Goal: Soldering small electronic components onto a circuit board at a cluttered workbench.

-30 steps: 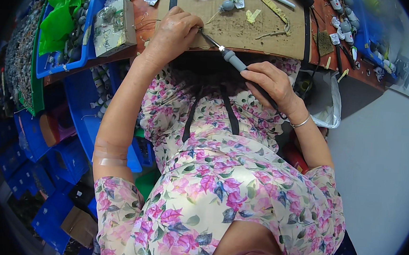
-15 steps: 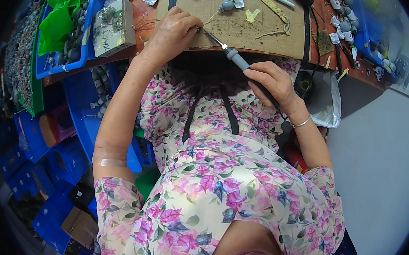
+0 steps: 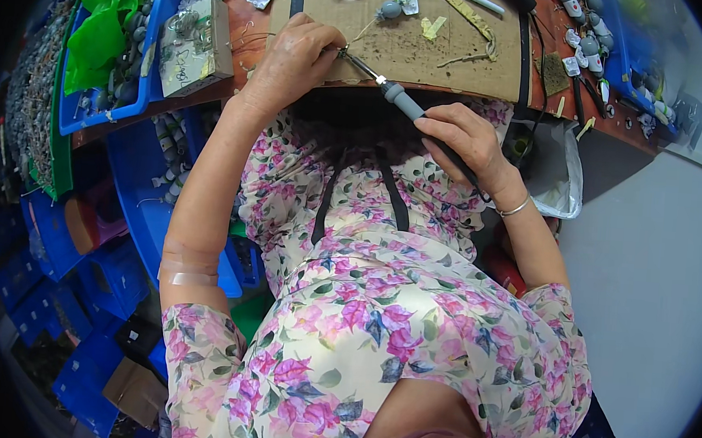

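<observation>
My right hand [image 3: 466, 142] is closed around a soldering iron [image 3: 404, 101] with a grey and black handle. The iron's metal tip points up and left, reaching the fingertips of my left hand [image 3: 301, 53]. Those fingers are pinched together over the cardboard's near edge, on something small and dark that I cannot make out. A grey bulb-shaped piece [image 3: 390, 9] lies just beyond, and a thin pale wire runs from it toward my left fingertips. The cardboard sheet [image 3: 411, 60] under the work has dark specks scattered over it.
At left are a white box [image 3: 196, 49] and a blue bin [image 3: 104, 120] with grey parts and green plastic. A yellowish strip [image 3: 471, 20] lies on the cardboard. Tools, a brown sponge [image 3: 554, 74] and more grey parts are at right. A white bag [image 3: 569, 181] hangs below the table edge.
The soldering iron has shifted slightly up and left, its tip now right at my left fingertips. My left hand has stayed almost still, its fingers still pinched.
</observation>
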Demonstrator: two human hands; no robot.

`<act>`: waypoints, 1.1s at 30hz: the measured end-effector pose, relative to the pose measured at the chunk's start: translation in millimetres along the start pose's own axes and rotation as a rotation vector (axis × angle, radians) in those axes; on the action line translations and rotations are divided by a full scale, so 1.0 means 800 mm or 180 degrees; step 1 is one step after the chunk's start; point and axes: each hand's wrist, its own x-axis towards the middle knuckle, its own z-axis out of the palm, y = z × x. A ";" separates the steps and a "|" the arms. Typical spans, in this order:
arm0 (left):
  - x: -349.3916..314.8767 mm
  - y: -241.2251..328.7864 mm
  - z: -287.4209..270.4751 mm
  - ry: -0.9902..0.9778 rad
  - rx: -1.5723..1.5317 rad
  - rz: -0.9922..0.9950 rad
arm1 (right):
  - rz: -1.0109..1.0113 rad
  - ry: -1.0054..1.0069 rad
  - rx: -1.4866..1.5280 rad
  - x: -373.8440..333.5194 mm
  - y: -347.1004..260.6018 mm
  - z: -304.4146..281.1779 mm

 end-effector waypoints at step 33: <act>-0.013 -0.008 0.004 0.0188 -0.0154 -0.0093 | 0.0007 0.0052 0.0128 -0.002 0.001 0.011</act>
